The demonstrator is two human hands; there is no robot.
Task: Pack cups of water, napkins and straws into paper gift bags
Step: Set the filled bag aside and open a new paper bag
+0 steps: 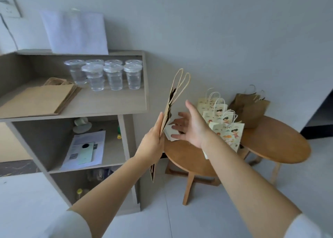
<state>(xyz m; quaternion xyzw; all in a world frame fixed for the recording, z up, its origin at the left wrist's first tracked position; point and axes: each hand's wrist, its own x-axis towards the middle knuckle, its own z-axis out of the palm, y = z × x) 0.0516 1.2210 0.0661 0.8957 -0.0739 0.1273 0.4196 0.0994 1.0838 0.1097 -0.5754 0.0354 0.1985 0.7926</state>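
We hold a flat kraft paper bag (169, 109) upright and edge-on, its 2 twisted handles pointing up, above the near edge of a round wooden tabletop (187, 158). Our left grip (153, 144) pinches the bag's lower half between long fingers and thumb. Our right grip (191, 127) hangs just beside the bag, palm toward it, fingers spread and holding nothing. Under that grip a small stack of white napkins (170, 131) lies on the tabletop. To the right stand 3 printed gift bags (228, 135), with brown paper bags (252, 109) behind them. On the shelf (108, 102) to the left, 7 lidded cups of water (111, 75) stand beside a stack of flat kraft bags (39, 99).
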